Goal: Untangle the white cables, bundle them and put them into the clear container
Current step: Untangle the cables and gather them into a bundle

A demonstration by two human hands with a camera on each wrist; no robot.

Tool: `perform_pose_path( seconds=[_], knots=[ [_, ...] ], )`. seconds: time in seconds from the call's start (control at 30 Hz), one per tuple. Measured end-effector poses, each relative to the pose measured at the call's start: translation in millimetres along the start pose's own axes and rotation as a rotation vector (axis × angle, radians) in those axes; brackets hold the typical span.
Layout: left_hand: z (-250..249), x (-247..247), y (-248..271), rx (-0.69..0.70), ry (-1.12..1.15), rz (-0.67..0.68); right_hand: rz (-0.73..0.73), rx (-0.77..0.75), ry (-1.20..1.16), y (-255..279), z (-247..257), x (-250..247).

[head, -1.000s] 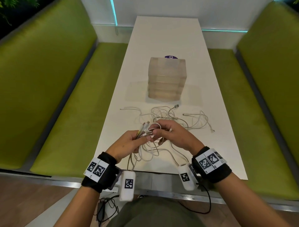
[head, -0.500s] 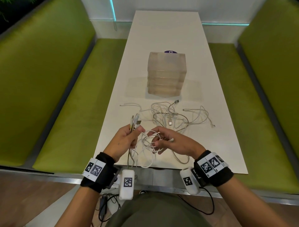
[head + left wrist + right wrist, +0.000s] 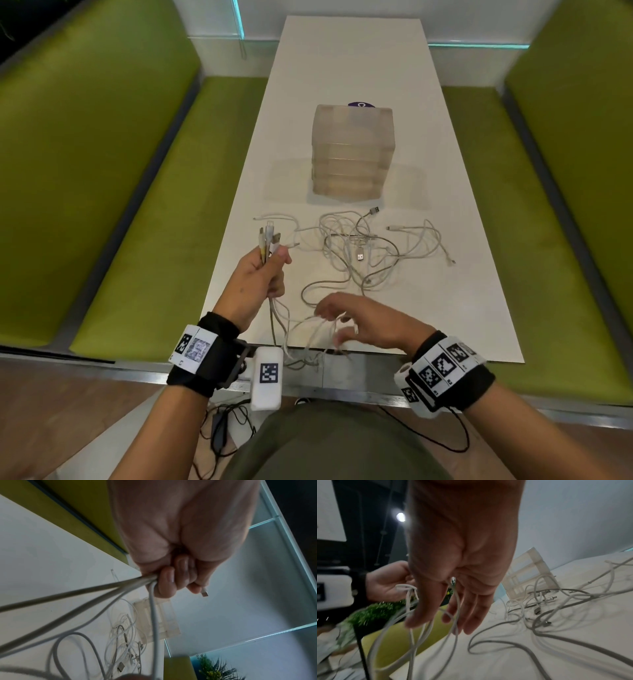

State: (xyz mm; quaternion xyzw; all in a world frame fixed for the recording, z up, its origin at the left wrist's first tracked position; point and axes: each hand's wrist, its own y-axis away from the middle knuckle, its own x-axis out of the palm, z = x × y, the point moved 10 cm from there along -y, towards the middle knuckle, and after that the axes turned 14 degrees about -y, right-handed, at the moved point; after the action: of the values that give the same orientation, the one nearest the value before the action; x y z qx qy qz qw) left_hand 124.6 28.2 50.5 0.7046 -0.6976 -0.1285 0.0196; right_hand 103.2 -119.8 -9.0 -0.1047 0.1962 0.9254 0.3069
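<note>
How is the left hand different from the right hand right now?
The left hand is a fist gripping several white cables, plug ends sticking up above it; the right hand has loose, spread fingers with cable strands running between them. The left hand is raised; the right hand is lower, at the white table's near edge. Both touch cables.

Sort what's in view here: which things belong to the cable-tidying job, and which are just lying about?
Job:
- cable ends gripped in left hand
- hanging strands running through right hand, fingers spread
- tangled white cables on table
- clear container

Lying about:
- purple disc behind container
- black cables on floor
- green benches
</note>
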Motion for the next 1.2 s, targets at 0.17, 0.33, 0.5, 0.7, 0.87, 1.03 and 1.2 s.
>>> perform_pose_path(
  seconds=[0.17, 0.33, 0.5, 0.7, 0.87, 1.03, 1.2],
  knots=[
    [1.2, -1.1, -0.3, -0.001, 0.020, -0.005, 0.280, 0.224, 0.135, 11.1, -31.7, 37.2],
    [1.7, -3.2, -0.5, 0.002, 0.050, -0.028, 0.381, 0.322, -0.124, 21.1, -33.7, 42.6],
    [0.0, -3.5, -2.5, 0.007, 0.071, -0.032, 0.304, 0.359, -0.085, 18.4, -43.8, 38.8],
    [-0.3, -4.1, -2.9, 0.008, 0.062, -0.041, 0.253, 0.283, 0.099, 13.6, -41.5, 34.7],
    [-0.7, -4.0, -3.0, 0.003, 0.072, -0.041, 0.199, 0.356, 0.047, 16.9, -46.7, 31.6],
    [-0.3, -3.0, -2.6, -0.001, 0.064, -0.041, 0.162, 0.340, 0.160, 10.9, -43.0, 24.6],
    [-0.6, -3.7, -2.9, 0.001, 0.061, -0.041, 0.172, 0.274, 0.244, 7.5, -45.5, 26.7]
  ],
)
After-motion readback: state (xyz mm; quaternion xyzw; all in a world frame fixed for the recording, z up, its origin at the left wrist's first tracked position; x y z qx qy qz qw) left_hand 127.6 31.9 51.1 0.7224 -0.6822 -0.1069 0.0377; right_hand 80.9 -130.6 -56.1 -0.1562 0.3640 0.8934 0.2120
